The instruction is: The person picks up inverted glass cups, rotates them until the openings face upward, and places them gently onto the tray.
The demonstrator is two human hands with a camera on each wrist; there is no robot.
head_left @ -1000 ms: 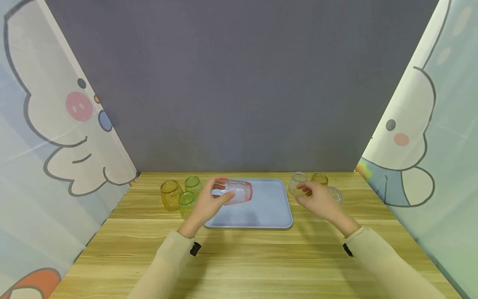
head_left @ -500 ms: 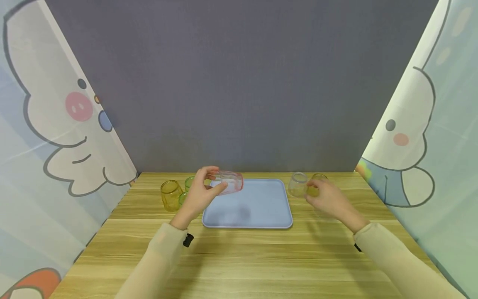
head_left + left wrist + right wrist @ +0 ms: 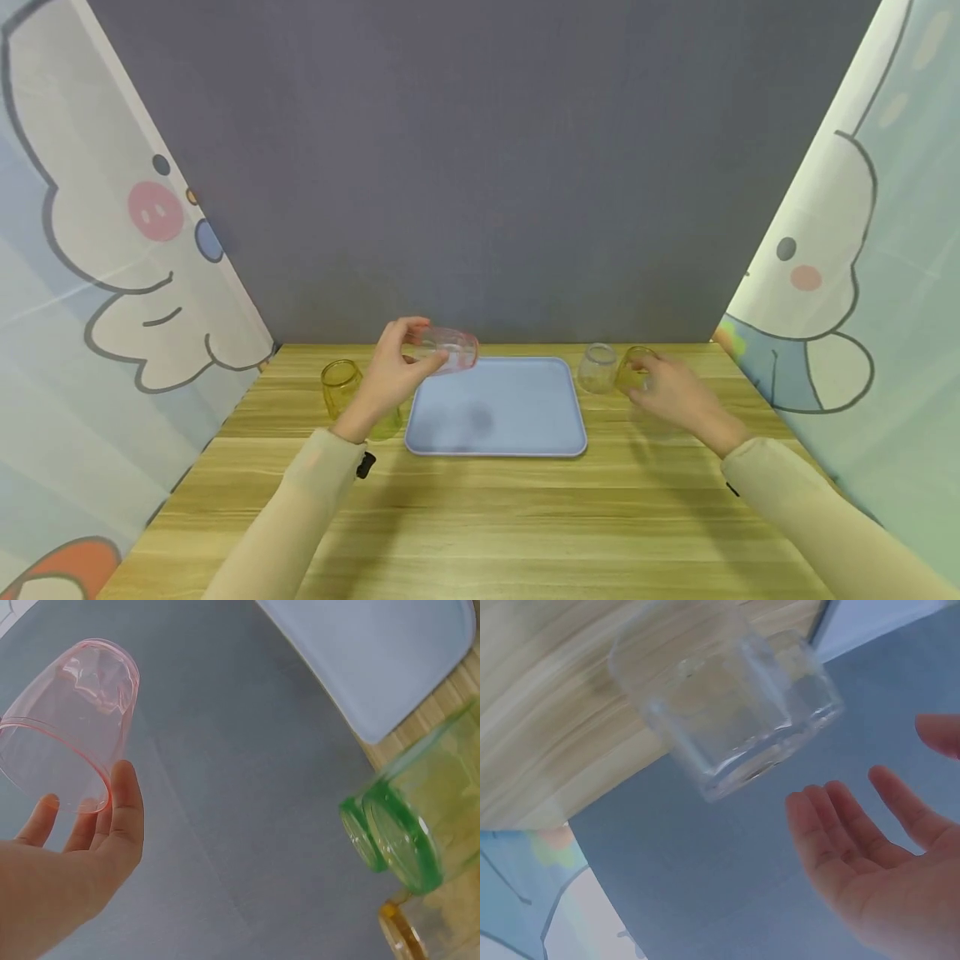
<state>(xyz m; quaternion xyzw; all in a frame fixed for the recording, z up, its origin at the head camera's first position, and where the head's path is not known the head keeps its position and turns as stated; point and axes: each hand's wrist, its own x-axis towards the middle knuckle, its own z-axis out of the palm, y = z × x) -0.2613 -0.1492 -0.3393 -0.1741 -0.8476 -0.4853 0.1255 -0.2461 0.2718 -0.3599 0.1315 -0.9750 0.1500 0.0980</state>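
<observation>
No brand, label or writing can be read on any item. A pink cup (image 3: 448, 349) is held on its side in the left hand (image 3: 392, 379), just left of centre in the head view, above the far left corner of a pale blue tray (image 3: 497, 408); in the left wrist view the cup (image 3: 66, 724) is seen gripped near its rim by curled fingers (image 3: 124, 806). The right hand (image 3: 671, 396), right of centre, is kept relaxed and spread, nothing being held; it is seen just beside a yellow cup (image 3: 632, 369) and a clear cup (image 3: 598, 368), both standing on the table right of the tray. In the right wrist view another clear cup (image 3: 724, 697) is shown close to the spread fingers (image 3: 832, 836), apart from them. At the left of the tray a second yellow cup (image 3: 339, 387) is seen, and green cups (image 3: 409, 817) appear at the right edge of the left wrist view. The table (image 3: 480, 517) is of light wood grain. A grey wall (image 3: 480, 167) fills the upper centre, flanked by curtains (image 3: 90, 250) printed with cartoon animals.
</observation>
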